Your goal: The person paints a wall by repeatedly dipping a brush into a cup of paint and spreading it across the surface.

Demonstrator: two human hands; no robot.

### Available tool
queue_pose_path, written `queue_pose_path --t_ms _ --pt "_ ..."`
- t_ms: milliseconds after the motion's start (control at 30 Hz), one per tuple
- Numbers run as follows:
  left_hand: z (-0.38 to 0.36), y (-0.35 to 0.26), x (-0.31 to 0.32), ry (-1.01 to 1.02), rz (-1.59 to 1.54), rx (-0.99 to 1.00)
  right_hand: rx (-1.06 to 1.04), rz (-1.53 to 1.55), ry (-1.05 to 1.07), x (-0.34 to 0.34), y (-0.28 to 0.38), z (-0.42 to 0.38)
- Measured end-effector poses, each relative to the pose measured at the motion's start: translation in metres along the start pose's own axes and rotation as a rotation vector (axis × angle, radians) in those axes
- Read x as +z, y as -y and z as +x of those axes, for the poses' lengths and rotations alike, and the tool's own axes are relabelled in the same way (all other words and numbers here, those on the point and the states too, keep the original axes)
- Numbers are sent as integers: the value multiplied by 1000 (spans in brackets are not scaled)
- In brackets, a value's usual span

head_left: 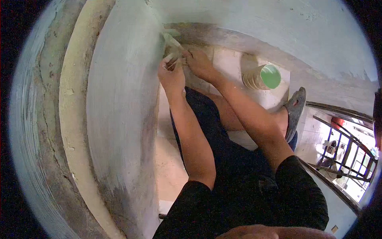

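My right hand (200, 65) is closed around a pale paintbrush (173, 41), whose tip touches the wall near the inner corner. Light green paint (172, 32) marks the wall around that tip. Just left of it, my left hand (172, 77) is curled, thumb and fingers drawn together close to the brush's lower end. Something thin and pale shows at its fingertips, too blurred to name. To the right, a paint bucket (254, 77) with green paint (271, 77) inside stands on the floor.
A grey-white wall (123, 79) rises close on my left, with a yellowish ledge (73, 95) beyond. Another wall (278, 36) runs ahead. My sandalled foot (295, 113) rests right of the bucket. A dark metal rack (350, 147) stands at far right.
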State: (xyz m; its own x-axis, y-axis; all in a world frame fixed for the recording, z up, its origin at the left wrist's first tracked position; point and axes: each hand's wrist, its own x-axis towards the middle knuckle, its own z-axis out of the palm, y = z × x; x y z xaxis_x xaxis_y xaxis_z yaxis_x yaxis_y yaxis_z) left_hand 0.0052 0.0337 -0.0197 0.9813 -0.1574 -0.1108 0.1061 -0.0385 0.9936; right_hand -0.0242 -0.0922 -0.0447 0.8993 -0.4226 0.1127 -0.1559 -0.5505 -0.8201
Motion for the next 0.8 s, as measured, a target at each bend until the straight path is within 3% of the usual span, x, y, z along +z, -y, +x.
queue_pose_path --t_ms 100,200,367,500,567,700,767,800 --pt "-5 -8 4 -34 66 -33 98 22 104 0 2 9" --pt "-5 -12 6 -57 -4 -77 -94 -106 43 -1 -23 11" --pt "-3 -8 3 -36 29 -103 174 -62 51 -36 -8 -10" --pt "-3 0 -1 -86 56 -104 188 -13 40 -36 -6 -19" --pt "1 12 -5 -61 46 -104 118 -67 98 -31 6 -15" --pt "-11 -26 1 -95 171 -128 153 -16 195 -15 2 1" --pt "-5 -6 1 -65 53 -111 -122 -90 38 -7 -2 6" --pt "-3 -4 0 -66 53 -113 -121 -90 39 -8 0 13"
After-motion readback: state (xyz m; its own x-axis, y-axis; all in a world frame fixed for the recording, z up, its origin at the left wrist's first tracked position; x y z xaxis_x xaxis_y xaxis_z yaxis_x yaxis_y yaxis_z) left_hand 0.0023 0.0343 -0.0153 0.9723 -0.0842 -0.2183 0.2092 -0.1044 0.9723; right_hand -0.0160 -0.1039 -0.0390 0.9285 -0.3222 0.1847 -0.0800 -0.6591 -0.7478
